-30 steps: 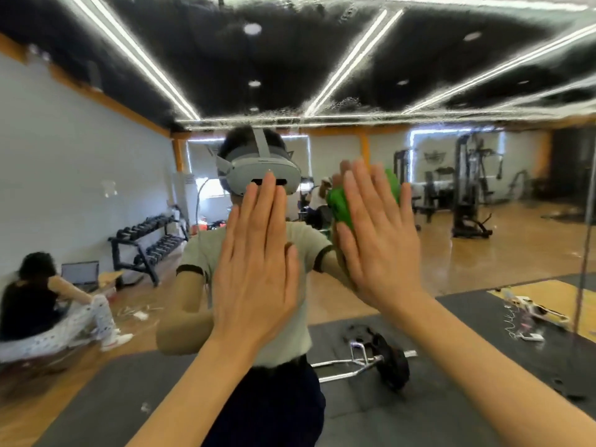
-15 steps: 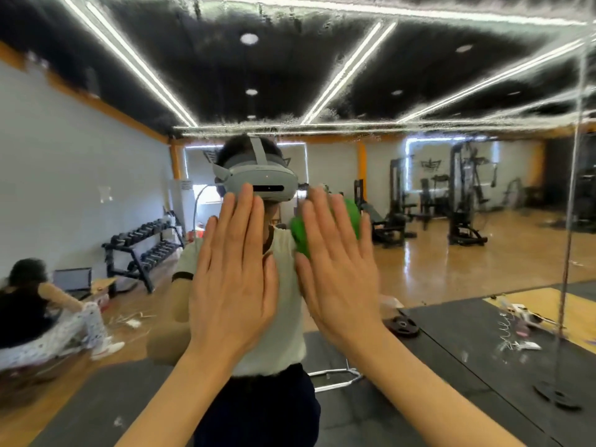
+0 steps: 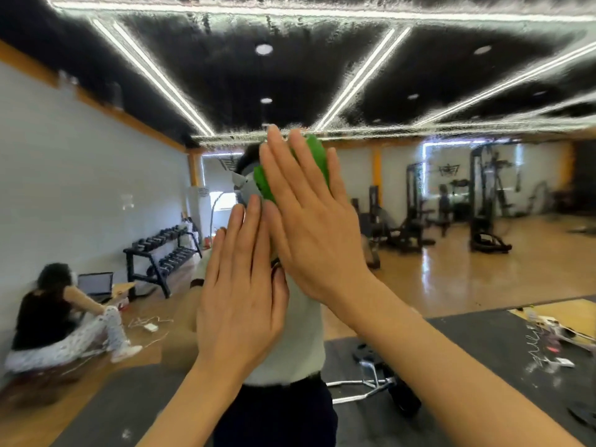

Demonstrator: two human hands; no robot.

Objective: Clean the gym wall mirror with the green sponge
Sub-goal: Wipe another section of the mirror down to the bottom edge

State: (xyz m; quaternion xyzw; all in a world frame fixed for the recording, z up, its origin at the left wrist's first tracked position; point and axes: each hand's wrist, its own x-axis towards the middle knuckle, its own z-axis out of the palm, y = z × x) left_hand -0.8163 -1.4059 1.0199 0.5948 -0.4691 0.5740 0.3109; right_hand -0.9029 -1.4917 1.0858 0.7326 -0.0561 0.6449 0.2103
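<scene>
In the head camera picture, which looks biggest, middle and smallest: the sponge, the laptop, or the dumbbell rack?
1. Dumbbell rack, biggest, though it's only a far-off reflection in the mirror.
2. Sponge, partly hidden by the right hand.
3. Laptop, a close call with the sponge.

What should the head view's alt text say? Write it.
A right hand presses a green sponge flat against a gym wall mirror, the left hand open just below it.
</scene>
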